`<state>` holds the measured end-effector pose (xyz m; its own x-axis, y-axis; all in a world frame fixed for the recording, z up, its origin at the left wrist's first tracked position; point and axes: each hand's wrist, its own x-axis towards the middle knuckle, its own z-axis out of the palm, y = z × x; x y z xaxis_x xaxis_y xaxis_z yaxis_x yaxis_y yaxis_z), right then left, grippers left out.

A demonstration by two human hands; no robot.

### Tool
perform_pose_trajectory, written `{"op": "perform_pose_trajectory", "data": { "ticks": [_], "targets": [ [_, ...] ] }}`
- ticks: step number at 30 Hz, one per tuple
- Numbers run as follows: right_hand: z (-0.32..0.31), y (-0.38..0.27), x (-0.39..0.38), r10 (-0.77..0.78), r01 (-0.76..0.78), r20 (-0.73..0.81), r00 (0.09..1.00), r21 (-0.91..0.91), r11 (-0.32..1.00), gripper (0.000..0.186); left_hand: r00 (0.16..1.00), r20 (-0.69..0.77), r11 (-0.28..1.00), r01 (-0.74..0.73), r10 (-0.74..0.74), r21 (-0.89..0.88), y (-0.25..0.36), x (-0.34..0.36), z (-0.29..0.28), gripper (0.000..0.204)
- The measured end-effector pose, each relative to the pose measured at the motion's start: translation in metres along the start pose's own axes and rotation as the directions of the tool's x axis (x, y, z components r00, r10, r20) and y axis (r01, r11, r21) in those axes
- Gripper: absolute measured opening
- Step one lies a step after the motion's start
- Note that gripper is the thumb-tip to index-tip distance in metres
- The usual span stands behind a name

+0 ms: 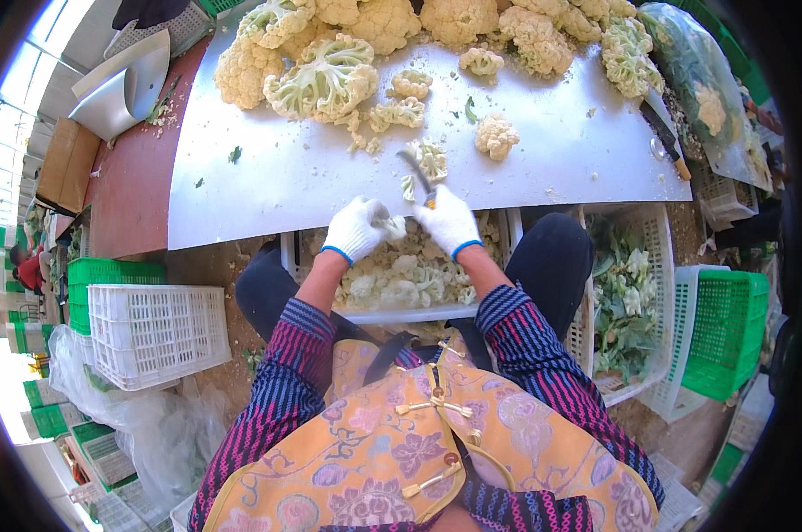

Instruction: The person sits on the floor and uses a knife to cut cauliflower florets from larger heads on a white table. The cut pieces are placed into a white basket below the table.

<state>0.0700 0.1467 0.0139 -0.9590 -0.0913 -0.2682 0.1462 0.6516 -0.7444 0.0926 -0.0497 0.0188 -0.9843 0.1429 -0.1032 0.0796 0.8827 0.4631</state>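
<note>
The person's two hands, in white knit gloves with blue cuffs, work at the near edge of a pale sheet worktop [268, 191], above a white crate [401, 316] standing between the knees. The crate holds many cut florets [419, 285].

The right hand [448, 219] is closed around the handle of a small knife [430, 197]; its curved blade points up and away, toward the worktop. A pale green-stemmed piece [433, 160] lies just beside the blade; I cannot tell whether they touch.

The left hand [357, 229] is near the right, fingers curled inward and blurred. A pale patch shows at its fingertips; I cannot tell whether it is a floret being pinched or the glove itself.

The cauliflower heads [326, 78] are heaped along the far side of the worktop, one with its branching stem side uppermost. A loose floret [496, 137] lies apart from the heap, to the right, with crumbs and leaf scraps scattered about.

A second knife [680, 167] with a wooden handle lies at the worktop's right edge. Below it, a crate of leaves [627, 297] stands beside the right knee. A white slatted crate [159, 335] stands on the left.
</note>
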Motion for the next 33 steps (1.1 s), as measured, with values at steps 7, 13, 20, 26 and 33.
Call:
{"op": "perform_pose_trajectory", "data": {
  "ticks": [7, 13, 20, 26, 33],
  "targets": [
    [-0.02, 0.041, 0.065, 0.082, -0.097, -0.11, 0.991, -0.135, 0.986, 0.051, 0.987, -0.16, 0.974, -0.014, -0.023, -0.225, 0.045, 0.088, 0.005, 0.04],
    [-0.045, 0.048, -0.001, 0.05, 0.021, 0.246, 0.968, -0.278, 0.96, 0.048, 0.966, -0.181, 0.969, 0.149, -0.186, -0.199, 0.015, 0.114, -0.002, 0.035],
    [-0.049, 0.044, -0.001, 0.091, -0.091, 0.017, 0.996, 0.018, 0.996, 0.044, 0.953, -0.304, 0.97, 0.057, 0.019, 0.237, 0.013, 0.187, -0.004, 0.031],
    [-0.047, 0.032, 0.019, 0.089, -0.081, -0.097, 0.991, 0.084, 0.993, 0.044, 0.996, -0.077, 0.998, 0.042, -0.038, 0.052, 0.01, 0.145, 0.003, 0.035],
    [-0.009, 0.017, 0.03, -0.007, 0.001, -0.088, 0.996, -0.071, 0.997, 0.05, 0.996, -0.011, 0.991, 0.087, -0.088, -0.102, -0.005, 0.102, 0.009, 0.032]
  ]
}}
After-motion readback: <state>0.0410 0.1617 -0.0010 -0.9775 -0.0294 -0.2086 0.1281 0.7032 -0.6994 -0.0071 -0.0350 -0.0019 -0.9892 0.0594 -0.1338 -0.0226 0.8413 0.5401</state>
